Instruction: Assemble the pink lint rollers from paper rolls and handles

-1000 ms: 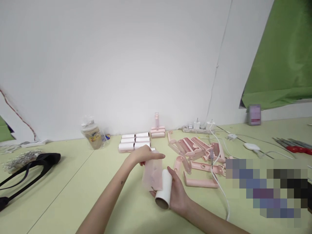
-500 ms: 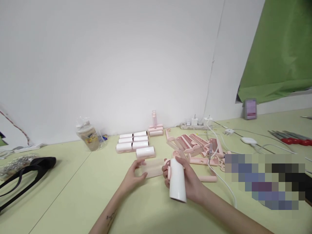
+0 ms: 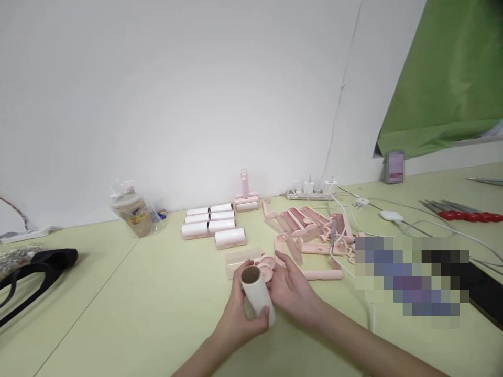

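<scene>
A white lint roller refill (image 3: 260, 298) is gripped in my left hand (image 3: 234, 320), tilted, with its hollow cardboard end facing up. Close beside it, my right hand (image 3: 294, 289) is closed on pink round end caps (image 3: 265, 270), which sit between its fingers and the roll; part of them is hidden. On the table just behind my hands lies a translucent curved cover (image 3: 234, 263). Farther back, several white rolls (image 3: 230, 237) lie in rows in pink-edged holders. To the right is a heap of pink lint roller parts (image 3: 304, 221).
Behind the rolls, against the wall, stands an assembled pink lint roller (image 3: 245, 188). A power strip (image 3: 310, 195) and white cables run along the right. A bagged cup (image 3: 135, 214) stands left, near a black strap (image 3: 43, 267). Red-handled tools (image 3: 467, 215) lie far right.
The roll has passed from my right hand to my left, and its open end now points up. My left hand has left the translucent cover. Pink caps stay with my right hand.
</scene>
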`<state>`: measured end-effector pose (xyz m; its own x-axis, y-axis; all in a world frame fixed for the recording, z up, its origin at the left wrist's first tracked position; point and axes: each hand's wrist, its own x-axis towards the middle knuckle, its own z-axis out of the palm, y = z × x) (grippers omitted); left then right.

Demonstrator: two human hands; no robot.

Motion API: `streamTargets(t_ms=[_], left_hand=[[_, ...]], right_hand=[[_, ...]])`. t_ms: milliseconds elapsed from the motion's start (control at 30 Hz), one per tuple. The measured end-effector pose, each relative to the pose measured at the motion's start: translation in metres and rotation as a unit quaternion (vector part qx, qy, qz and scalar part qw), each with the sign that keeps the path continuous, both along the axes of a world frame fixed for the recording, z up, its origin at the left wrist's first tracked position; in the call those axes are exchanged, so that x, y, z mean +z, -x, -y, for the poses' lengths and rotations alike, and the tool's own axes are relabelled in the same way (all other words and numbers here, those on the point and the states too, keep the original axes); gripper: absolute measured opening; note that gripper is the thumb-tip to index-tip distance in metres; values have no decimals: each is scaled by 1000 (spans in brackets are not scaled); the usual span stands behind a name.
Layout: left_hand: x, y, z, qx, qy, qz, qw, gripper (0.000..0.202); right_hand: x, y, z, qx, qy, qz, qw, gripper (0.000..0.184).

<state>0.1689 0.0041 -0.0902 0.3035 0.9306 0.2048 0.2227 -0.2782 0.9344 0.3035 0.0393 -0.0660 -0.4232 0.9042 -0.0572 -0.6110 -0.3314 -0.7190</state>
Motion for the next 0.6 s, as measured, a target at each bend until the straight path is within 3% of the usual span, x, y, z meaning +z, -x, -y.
streamTargets(t_ms=[100,200,300,367,467,533,600], left_hand=[[-7,1,-5,3,-33,17,999,64],[-6,2,-6,3,-29,-3,1000,55],[-3,-1,-2,-22,-29,-9,999,56],[-3,-3,0,-46,-19,1,999,56],[-6,-2,1,-63,4,37,997,58],[-8,0,0,-54,2,59,997,64],[-6,2,0,-41,2,71,997,67]], right_hand=[[7,-6,-3,-25,-28,-1,999,16],[11,-9,1,-57,-83,57,993,21],[9,-11,6,-132,-166,136,968,20],[6,-11,10,-165,-282,194,925,16],[1,-11,17,-122,-479,262,829,19],[-1,-12,20,-93,-557,291,772,31],[0,-13,20,-97,-592,315,736,41]])
